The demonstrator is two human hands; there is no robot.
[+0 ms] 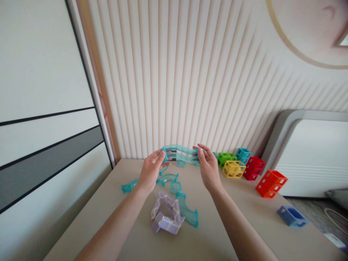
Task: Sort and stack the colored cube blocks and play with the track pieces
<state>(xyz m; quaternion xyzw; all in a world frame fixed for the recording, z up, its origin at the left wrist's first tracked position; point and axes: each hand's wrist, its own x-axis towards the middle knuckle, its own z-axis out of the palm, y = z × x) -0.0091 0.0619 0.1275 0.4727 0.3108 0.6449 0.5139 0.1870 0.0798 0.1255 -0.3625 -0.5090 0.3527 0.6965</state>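
Observation:
Both ends of a wavy, see-through teal track piece (181,149) are in my hands, above the far part of the table. My left hand (150,169) pinches its left end between thumb and fingers. At the other end, my right hand (209,167) grips it with the thumb in front. Below my hands lie more teal track pieces: a curved one (168,178), a small square one (175,187) and a larger bent one (187,211). Nearer to me, between my forearms, sits a purple and white folding snake puzzle (167,215).
On the table's (108,224) right side stand green (227,158), yellow (233,169), teal (243,155), red (254,168), orange (271,183) and blue (292,216) frame blocks. A ribbed wall (174,79) rises behind; a white cabinet (43,72) is at left.

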